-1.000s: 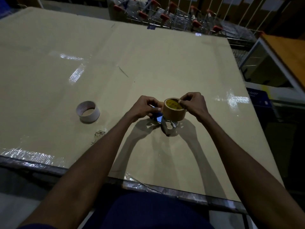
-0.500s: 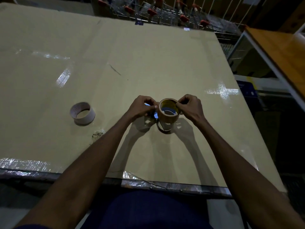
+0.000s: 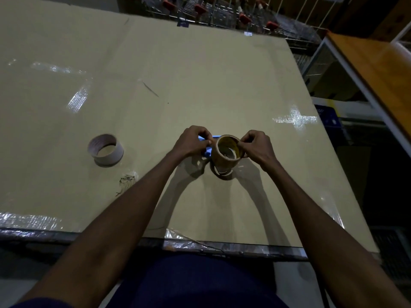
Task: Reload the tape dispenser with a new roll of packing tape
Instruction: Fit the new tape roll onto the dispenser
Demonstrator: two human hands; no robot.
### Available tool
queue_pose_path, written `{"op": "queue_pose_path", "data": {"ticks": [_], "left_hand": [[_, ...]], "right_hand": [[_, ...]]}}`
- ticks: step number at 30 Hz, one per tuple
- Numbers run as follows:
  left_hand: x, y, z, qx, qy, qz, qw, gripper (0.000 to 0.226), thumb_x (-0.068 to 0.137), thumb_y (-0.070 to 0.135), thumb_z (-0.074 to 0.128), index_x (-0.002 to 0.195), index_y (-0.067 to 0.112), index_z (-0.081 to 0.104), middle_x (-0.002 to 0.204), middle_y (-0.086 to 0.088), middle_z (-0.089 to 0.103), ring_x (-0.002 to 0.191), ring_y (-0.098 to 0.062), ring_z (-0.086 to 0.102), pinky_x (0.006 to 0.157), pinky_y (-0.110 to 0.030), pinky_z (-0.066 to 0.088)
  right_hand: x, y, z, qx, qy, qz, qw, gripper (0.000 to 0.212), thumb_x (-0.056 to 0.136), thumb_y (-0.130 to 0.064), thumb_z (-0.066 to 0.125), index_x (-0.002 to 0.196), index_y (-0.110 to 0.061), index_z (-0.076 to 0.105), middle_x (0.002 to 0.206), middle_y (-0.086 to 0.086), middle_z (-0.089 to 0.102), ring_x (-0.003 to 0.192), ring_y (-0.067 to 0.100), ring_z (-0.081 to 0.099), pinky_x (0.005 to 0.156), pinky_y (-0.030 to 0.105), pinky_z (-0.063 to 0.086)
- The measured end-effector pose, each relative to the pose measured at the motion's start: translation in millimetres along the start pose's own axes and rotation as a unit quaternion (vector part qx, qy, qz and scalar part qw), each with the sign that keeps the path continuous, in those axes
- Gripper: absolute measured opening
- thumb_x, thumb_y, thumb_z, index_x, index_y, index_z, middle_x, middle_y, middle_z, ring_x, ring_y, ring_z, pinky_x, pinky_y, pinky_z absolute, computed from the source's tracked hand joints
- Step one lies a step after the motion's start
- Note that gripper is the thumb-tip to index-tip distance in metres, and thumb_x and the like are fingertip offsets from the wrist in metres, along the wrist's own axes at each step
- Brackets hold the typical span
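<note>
A brown roll of packing tape (image 3: 223, 162) stands with its open core facing up over the blue and metal tape dispenser (image 3: 208, 151), near the middle of the cardboard-covered table (image 3: 200, 85). My right hand (image 3: 255, 147) pinches the roll's upper right rim. My left hand (image 3: 192, 141) grips the blue part of the dispenser at the roll's left side. Most of the dispenser is hidden under the roll and my fingers. An empty pale cardboard tape core (image 3: 105, 150) lies to the left, apart from both hands.
Scraps of clear tape (image 3: 126, 180) stick to the table near the empty core, and crinkled tape lines the front edge (image 3: 29, 221). Shopping trolleys (image 3: 222, 12) stand beyond the far edge. A wooden-topped bench (image 3: 378, 70) is at the right.
The roll has tipped so its core faces up more, with the dispenser's metal now showing inside it. Both hands keep their grips. The camera has shifted slightly.
</note>
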State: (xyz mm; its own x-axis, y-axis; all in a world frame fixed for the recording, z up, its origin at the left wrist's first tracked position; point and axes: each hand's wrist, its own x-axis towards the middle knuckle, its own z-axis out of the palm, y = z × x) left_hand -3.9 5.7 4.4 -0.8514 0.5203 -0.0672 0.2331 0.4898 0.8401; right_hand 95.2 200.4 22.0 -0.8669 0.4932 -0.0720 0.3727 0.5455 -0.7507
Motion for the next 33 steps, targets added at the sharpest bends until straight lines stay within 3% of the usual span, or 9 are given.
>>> {"op": "queue_pose_path", "data": {"ticks": [4, 8, 12, 18, 22, 25, 27, 29, 33], "left_hand": [[-1.0, 5.6, 2.8, 0.029, -0.014, 0.007, 0.999, 0.013, 0.084, 0.008, 0.068, 0.077, 0.019, 0.067, 0.085, 0.000, 0.070, 0.086, -0.016, 0.067, 0.068, -0.027, 0.053], [-2.8, 13.3, 6.1, 0.043, -0.005, -0.022, 0.999, 0.010, 0.081, 0.003, 0.063, 0.082, 0.012, 0.064, 0.087, -0.006, 0.069, 0.079, -0.018, 0.064, 0.054, -0.017, 0.041], [-6.2, 18.0, 9.0, 0.082, 0.007, -0.006, 0.997, 0.007, 0.079, 0.009, 0.064, 0.085, 0.009, 0.061, 0.086, -0.008, 0.066, 0.076, -0.020, 0.057, 0.053, -0.022, 0.038], [-10.2, 12.5, 3.6, 0.069, -0.020, 0.016, 0.997, 0.034, 0.069, 0.029, 0.069, 0.098, 0.012, 0.063, 0.099, -0.005, 0.071, 0.093, -0.023, 0.066, 0.077, -0.038, 0.054], [-21.9, 4.2, 6.8, 0.047, 0.070, 0.006, 0.996, 0.044, 0.076, 0.016, 0.073, 0.113, 0.016, 0.049, 0.095, -0.005, 0.069, 0.074, -0.020, 0.062, 0.064, -0.032, 0.047], [-35.5, -2.1, 23.8, 0.010, 0.101, -0.074, 0.992, 0.035, 0.076, 0.030, 0.073, 0.099, 0.021, 0.049, 0.081, -0.003, 0.070, 0.074, -0.026, 0.068, 0.068, -0.036, 0.051], [-42.1, -3.1, 34.3, -0.125, 0.047, -0.151, 0.979, 0.043, 0.070, 0.052, 0.072, 0.095, 0.026, 0.049, 0.091, -0.007, 0.072, 0.075, -0.029, 0.073, 0.069, -0.041, 0.058], [-45.0, -1.9, 38.6, -0.247, -0.014, -0.187, 0.951, 0.062, 0.065, 0.065, 0.072, 0.107, 0.026, 0.049, 0.109, -0.011, 0.067, 0.086, -0.026, 0.072, 0.069, -0.044, 0.059], [-41.1, -4.1, 30.8, -0.263, -0.050, -0.155, 0.951, 0.085, 0.063, 0.050, 0.084, 0.129, 0.020, 0.041, 0.116, -0.008, 0.061, 0.101, -0.021, 0.068, 0.085, -0.045, 0.059]], "right_hand": [[-2.8, 0.5, 6.0, -0.036, 0.020, -0.008, 0.999, 0.005, 0.073, -0.015, 0.069, 0.075, -0.010, 0.068, 0.070, 0.003, 0.070, 0.067, 0.024, 0.071, 0.070, 0.048, 0.061], [0.6, -3.6, 9.1, -0.069, 0.027, -0.041, 0.996, 0.006, 0.076, -0.016, 0.069, 0.078, -0.011, 0.069, 0.074, 0.003, 0.070, 0.072, 0.023, 0.069, 0.072, 0.048, 0.060], [5.9, -8.2, 6.4, -0.125, 0.017, -0.090, 0.988, 0.008, 0.080, -0.015, 0.068, 0.083, -0.008, 0.071, 0.082, 0.008, 0.072, 0.078, 0.027, 0.067, 0.074, 0.043, 0.057], [15.2, -14.1, 3.6, -0.179, 0.002, -0.133, 0.975, 0.011, 0.079, -0.010, 0.068, 0.089, -0.008, 0.074, 0.089, 0.015, 0.074, 0.084, 0.030, 0.068, 0.075, 0.035, 0.054], [21.9, -13.8, -0.2, -0.178, -0.011, -0.110, 0.978, 0.011, 0.077, -0.019, 0.073, 0.085, -0.012, 0.075, 0.084, 0.012, 0.075, 0.080, 0.027, 0.069, 0.075, 0.039, 0.057], [25.1, -12.6, -6.3, -0.165, -0.065, -0.069, 0.982, 0.014, 0.076, -0.020, 0.075, 0.086, -0.011, 0.073, 0.078, 0.012, 0.074, 0.067, 0.027, 0.072, 0.072, 0.041, 0.061], [25.0, -13.9, -11.4, -0.132, -0.137, -0.016, 0.982, 0.016, 0.078, -0.011, 0.074, 0.093, -0.006, 0.071, 0.076, 0.017, 0.073, 0.063, 0.029, 0.074, 0.068, 0.042, 0.063], [22.3, -16.4, -15.8, -0.113, -0.204, 0.033, 0.972, 0.015, 0.080, -0.002, 0.070, 0.094, 0.000, 0.070, 0.076, 0.022, 0.073, 0.064, 0.031, 0.074, 0.066, 0.041, 0.064], [18.2, -22.5, -21.7, -0.078, -0.276, 0.058, 0.956, 0.003, 0.081, 0.002, 0.070, 0.084, 0.003, 0.070, 0.068, 0.018, 0.073, 0.059, 0.026, 0.072, 0.059, 0.032, 0.062]]}}
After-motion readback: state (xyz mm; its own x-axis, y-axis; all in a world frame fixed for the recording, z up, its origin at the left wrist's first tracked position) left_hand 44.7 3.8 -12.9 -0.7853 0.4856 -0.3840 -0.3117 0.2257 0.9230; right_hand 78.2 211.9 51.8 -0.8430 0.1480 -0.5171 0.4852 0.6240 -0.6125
